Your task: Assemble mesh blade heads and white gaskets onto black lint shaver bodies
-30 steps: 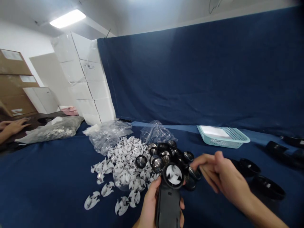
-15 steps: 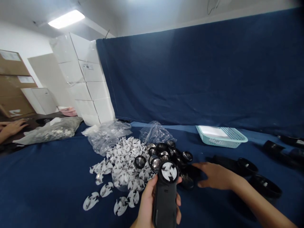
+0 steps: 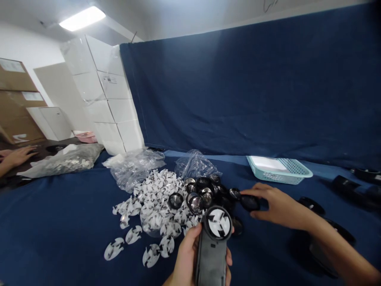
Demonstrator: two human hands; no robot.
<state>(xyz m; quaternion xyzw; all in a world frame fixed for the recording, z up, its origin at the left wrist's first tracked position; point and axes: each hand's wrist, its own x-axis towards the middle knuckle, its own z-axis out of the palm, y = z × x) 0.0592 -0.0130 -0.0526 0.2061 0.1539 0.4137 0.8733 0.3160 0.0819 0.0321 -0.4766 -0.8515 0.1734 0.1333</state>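
Observation:
My left hand (image 3: 187, 254) is wrapped round a black handheld device (image 3: 212, 254) near the bottom centre. A white bladed disc (image 3: 219, 223) sits in the round head of the device. To the right, my right hand (image 3: 278, 206) holds a round black cap (image 3: 250, 202) between thumb and fingers, at the right edge of a heap of black round caps (image 3: 206, 194). Left of that heap lies a large pile of white bladed discs (image 3: 160, 194), with one black cap (image 3: 175, 200) resting on it. Several loose white discs (image 3: 113, 249) lie to the front left.
Behind the piles are clear plastic bags (image 3: 135, 165). A teal basket (image 3: 279, 171) with white paper stands at the back right, and black parts (image 3: 353, 190) lie at the far right. Another person's hand (image 3: 19, 157) is at the left edge, beside a bag of parts (image 3: 68, 161).
My right hand has moved slightly up and has taken hold of a black cap. The device in my left hand has shifted a little right and down, its head tilted more towards the camera.

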